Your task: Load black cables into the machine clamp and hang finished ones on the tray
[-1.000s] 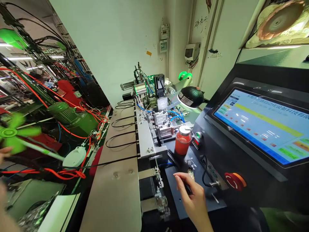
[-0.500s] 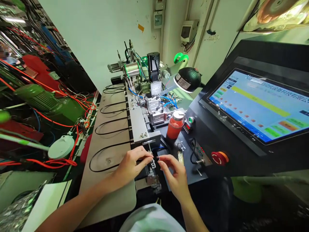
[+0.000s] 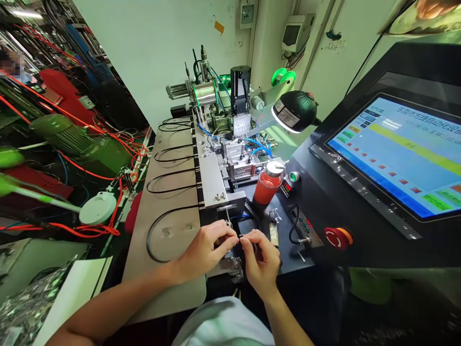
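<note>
Head view: left hand (image 3: 203,252) and right hand (image 3: 261,257) pinch a thin black cable (image 3: 147,240), its length running sideways. Beyond them stand a grey metal rail (image 3: 212,180) and a red capped jar (image 3: 267,190).

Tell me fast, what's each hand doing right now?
Left hand: closed, pinching a thin black cord.
Right hand: closed, apparently on the same cord.

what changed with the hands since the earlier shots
The left hand came in from the lower left, and the right hand moved up from the panel. They now meet above the metal fixture, fingertips around a small black cable end. The looped cables, red bottle and touchscreen stayed put.
</note>
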`<act>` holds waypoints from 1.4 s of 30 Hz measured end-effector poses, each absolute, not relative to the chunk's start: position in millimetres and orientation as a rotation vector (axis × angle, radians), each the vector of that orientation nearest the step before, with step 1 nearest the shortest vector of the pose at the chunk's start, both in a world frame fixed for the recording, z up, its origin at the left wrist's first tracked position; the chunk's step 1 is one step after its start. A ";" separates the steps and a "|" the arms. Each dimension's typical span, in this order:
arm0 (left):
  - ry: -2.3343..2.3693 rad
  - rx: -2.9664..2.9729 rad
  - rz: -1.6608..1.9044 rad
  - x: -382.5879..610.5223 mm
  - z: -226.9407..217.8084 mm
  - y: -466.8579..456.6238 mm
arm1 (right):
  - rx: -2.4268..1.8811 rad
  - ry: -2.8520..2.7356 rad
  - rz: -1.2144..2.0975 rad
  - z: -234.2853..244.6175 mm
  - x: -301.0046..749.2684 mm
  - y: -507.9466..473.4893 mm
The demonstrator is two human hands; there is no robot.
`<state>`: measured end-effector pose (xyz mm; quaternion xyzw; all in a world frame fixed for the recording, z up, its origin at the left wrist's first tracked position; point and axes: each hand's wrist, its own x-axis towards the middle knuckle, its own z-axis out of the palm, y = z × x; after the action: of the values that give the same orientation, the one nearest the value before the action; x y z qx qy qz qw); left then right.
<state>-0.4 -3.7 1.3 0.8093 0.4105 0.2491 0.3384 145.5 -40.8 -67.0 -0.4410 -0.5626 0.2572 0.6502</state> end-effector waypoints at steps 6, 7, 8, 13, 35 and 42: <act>1.117 1.960 0.666 5.1 -2.6 -7.7 | -1.072 -1.254 0.364 -74.5 129.4 -41.0; 1.131 1.979 0.649 3.6 -3.5 -6.0 | -1.077 -1.275 0.411 -74.8 131.9 -40.4; 1.155 2.007 0.625 1.7 -4.7 -3.8 | -1.086 -1.293 0.473 -75.4 135.7 -39.5; 1.398 2.115 0.456 -8.2 -15.3 11.3 | -1.244 -1.216 0.651 -82.6 158.8 -33.1; 1.597 2.161 0.190 2.4 -17.7 19.9 | -1.206 -1.464 0.905 -93.1 149.9 -2.3; 1.577 2.287 0.279 -2.2 -24.9 17.1 | -1.077 -1.414 0.972 -97.4 136.8 7.1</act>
<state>-2.2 17.1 -24.9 0.8067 0.5562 0.0983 0.1740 136.8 7.1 -97.4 -0.4511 -0.5922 0.4071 0.5292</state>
